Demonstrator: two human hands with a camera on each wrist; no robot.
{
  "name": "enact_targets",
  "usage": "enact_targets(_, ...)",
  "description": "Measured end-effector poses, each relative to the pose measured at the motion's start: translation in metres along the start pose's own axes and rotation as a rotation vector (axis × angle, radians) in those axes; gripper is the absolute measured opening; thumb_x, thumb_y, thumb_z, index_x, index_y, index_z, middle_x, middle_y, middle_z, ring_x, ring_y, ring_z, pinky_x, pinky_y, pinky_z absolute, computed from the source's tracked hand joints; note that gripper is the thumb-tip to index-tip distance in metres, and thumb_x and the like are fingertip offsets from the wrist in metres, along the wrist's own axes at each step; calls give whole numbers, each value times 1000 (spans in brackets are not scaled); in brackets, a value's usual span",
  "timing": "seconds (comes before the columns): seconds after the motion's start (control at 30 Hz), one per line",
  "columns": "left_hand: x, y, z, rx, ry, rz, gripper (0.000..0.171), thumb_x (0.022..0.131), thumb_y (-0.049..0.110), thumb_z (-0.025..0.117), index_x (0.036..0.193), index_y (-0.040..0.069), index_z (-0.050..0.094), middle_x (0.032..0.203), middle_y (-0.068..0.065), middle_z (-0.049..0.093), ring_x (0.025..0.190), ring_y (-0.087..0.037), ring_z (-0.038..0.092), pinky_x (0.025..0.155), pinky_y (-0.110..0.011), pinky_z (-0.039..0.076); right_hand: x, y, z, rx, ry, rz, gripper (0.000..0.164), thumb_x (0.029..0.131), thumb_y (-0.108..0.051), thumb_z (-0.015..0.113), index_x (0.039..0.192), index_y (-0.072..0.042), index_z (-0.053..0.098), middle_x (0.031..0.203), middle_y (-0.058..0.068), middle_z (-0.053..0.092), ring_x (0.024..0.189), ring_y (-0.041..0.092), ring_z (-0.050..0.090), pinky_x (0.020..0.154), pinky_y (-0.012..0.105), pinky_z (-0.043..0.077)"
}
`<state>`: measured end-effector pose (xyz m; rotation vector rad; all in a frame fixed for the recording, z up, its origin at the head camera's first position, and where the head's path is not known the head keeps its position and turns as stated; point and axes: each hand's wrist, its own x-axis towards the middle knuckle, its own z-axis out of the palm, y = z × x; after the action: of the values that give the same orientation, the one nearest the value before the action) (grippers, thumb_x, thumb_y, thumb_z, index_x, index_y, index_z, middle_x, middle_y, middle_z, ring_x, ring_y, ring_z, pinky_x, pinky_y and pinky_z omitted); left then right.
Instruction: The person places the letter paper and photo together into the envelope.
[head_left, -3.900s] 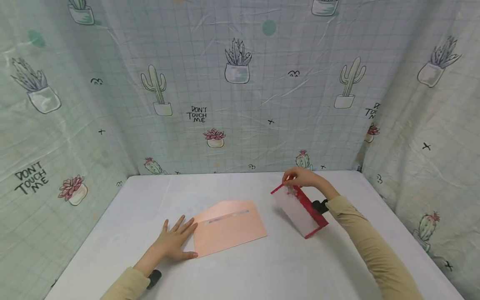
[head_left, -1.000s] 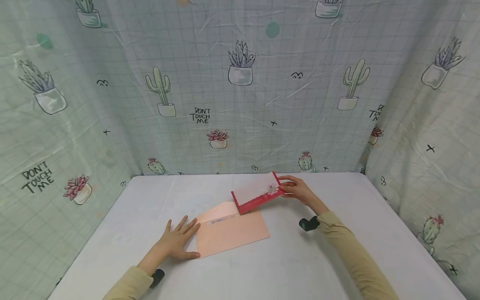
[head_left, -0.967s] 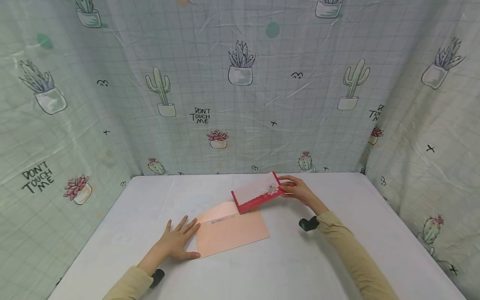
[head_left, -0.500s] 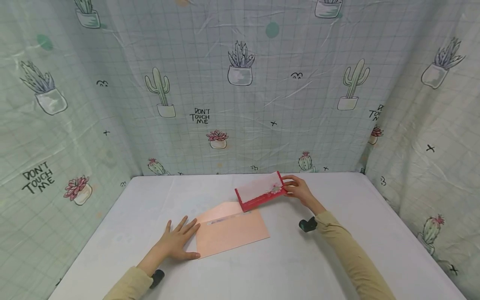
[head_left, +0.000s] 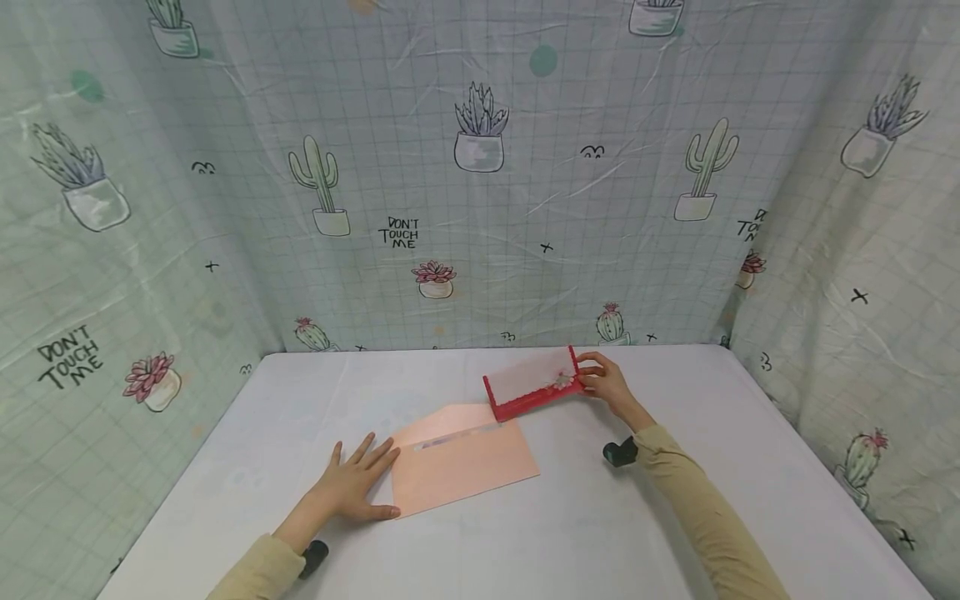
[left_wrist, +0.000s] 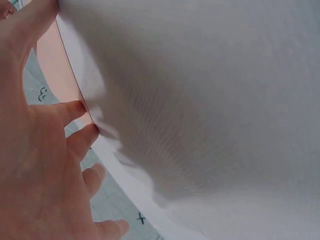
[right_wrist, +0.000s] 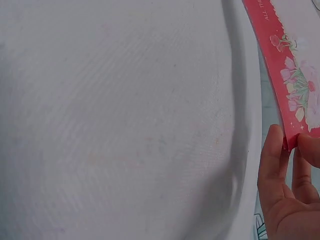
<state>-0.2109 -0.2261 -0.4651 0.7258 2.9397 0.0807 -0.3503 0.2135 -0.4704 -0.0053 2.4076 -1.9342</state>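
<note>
A peach envelope (head_left: 465, 468) lies on the white table with its flap (head_left: 442, 423) folded back toward the far side and a strip along the fold. My left hand (head_left: 351, 485), fingers spread, rests at the envelope's left edge; in the left wrist view the fingertips (left_wrist: 90, 131) touch that edge. My right hand (head_left: 606, 385) pinches the right end of a red-bordered greeting card (head_left: 532, 379) with a pale pink panel and printed flowers. The card is tilted up, its lower left corner over the envelope's flap. In the right wrist view the thumb and fingers grip the card's corner (right_wrist: 292, 137).
The white table (head_left: 600, 533) reaches to a curtain (head_left: 360, 300) printed with cacti, which hangs at the back and both sides. A dark wrist device (head_left: 619, 452) sits under the right wrist, and another (head_left: 313, 557) by the left.
The right hand has brought the card from the right to the envelope's flap, turning it round; within the last second the card has shifted slightly right. The left hand has stayed in place.
</note>
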Motion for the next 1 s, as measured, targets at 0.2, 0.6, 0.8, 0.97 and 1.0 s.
enact_targets(0.2, 0, 0, 0, 9, 10, 1, 90, 70, 66, 56, 137, 9, 34, 145, -10, 29, 134, -39, 20, 97, -71, 12, 0, 2, -2, -10, 1, 34, 37, 87, 1, 50, 122, -7, 43, 101, 13, 54, 76, 10, 54, 62, 22, 53)
enact_targets(0.6, 1, -1, 2, 6, 4, -4, 91, 70, 66, 56, 137, 9, 33, 146, -10, 29, 135, -39, 19, 97, -71, 12, 0, 1, -1, 28, 11, 8, 33, 88, 0, 51, 119, -4, 43, 90, 3, 57, 72, 8, 57, 64, 24, 53)
enact_targets(0.8, 1, -2, 3, 1, 10, -1, 91, 70, 66, 56, 137, 9, 33, 146, -10, 29, 135, -39, 19, 96, -71, 11, 0, 1, 0, 47, 18, 2, 31, 87, 2, 51, 117, -2, 42, 91, 4, 58, 70, 7, 57, 63, 24, 53)
enact_targets(0.97, 2, -3, 5, 1, 11, -2, 91, 70, 67, 55, 138, 9, 33, 146, -10, 28, 135, -39, 19, 96, -72, 11, 1, 2, 1, 54, -4, 0, 32, 87, 3, 50, 117, -1, 42, 90, 4, 57, 70, 8, 57, 62, 21, 53)
enact_targets(1.0, 2, -3, 5, 0, 8, -2, 92, 70, 67, 55, 138, 9, 32, 146, -10, 28, 135, -39, 18, 96, -72, 11, 1, 2, 1, 52, -9, -2, 32, 87, 3, 50, 118, -1, 41, 91, 5, 57, 70, 7, 57, 62, 21, 53)
